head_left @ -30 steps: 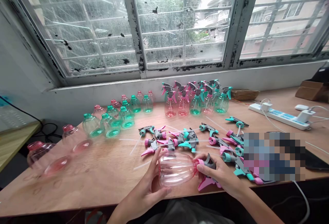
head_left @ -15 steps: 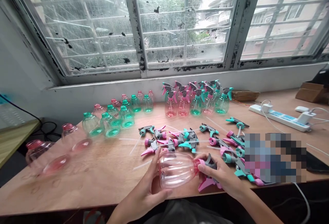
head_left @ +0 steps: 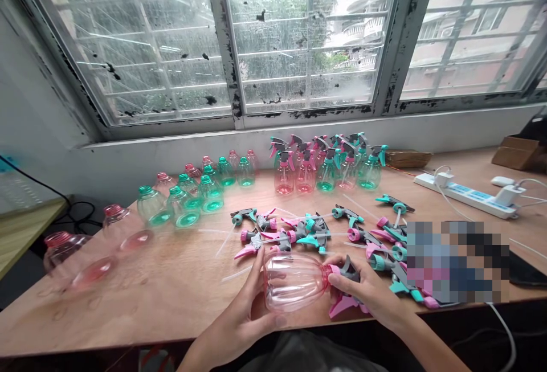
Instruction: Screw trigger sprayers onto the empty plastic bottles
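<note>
Pink bottle [head_left: 293, 281] lying sideways, neck toward 3 o'clock; left hand [head_left: 243, 318] cupped around its base, right hand [head_left: 367, 292] grasping the trigger sprayer [head_left: 347, 287] at the neck.

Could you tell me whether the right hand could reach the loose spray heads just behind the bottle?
Probably yes, once freed: the right hand grips a spray head at the neck of the pink bottle held by the left hand, and the loose spray heads lie close behind with nothing between.

Cradling a sideways pink bottle [head_left: 293, 281] in the left hand [head_left: 243, 321], gripping the spray head [head_left: 348, 287] at its neck with the right hand [head_left: 370, 297]. Behind, on the table [head_left: 171, 281]: loose spray heads [head_left: 299, 231], rows of bottles [head_left: 325, 171].
</note>
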### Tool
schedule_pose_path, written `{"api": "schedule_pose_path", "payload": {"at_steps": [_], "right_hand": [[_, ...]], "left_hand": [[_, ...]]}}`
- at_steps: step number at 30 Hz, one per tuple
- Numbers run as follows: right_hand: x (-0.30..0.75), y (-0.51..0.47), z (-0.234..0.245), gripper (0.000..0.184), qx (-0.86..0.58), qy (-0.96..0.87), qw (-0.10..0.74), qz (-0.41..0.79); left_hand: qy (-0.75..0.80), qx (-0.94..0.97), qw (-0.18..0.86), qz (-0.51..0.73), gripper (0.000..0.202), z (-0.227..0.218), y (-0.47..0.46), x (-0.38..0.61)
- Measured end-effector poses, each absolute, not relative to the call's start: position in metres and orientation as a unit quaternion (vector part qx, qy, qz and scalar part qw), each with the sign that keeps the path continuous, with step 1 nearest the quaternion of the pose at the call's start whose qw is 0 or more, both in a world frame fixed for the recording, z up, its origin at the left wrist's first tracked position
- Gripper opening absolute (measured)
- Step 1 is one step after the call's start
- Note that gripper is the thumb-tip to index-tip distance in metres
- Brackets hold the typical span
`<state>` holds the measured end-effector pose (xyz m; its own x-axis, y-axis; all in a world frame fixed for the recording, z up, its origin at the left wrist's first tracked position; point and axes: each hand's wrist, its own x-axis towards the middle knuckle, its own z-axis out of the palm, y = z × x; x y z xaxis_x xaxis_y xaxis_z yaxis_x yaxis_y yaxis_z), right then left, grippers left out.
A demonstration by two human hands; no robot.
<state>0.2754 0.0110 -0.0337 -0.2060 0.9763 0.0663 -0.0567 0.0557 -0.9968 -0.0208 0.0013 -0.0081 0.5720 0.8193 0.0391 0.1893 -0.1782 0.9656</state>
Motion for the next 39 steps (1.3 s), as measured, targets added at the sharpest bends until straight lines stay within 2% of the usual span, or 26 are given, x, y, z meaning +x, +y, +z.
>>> {"api": "schedule_pose_path", "payload": {"at_steps": [10,17,24,29,39], "right_hand": [[0.278,0.012,-0.037,0.039,-0.423,-0.564,0.465,0.536],[0.279,0.013,-0.037,0.038,-0.433,-0.580,0.459,0.515],[0.279,0.014,-0.039,0.036,-0.425,-0.581,0.460,0.519],[0.279,0.013,-0.037,0.033,-0.417,-0.593,0.455,0.517],[0.280,0.012,-0.038,0.033,-0.418,-0.585,0.455,0.526]], "left_hand": [[0.347,0.741,0.493,0.296,0.093,-0.014,0.003,-0.023],[0.377,0.725,0.501,0.285,0.104,-0.009,0.002,-0.023],[0.374,0.736,0.486,0.285,0.100,-0.008,0.002,-0.022],[0.355,0.726,0.512,0.290,0.097,-0.013,0.004,-0.022],[0.380,0.708,0.522,0.286,0.103,-0.005,0.002,-0.019]]}}
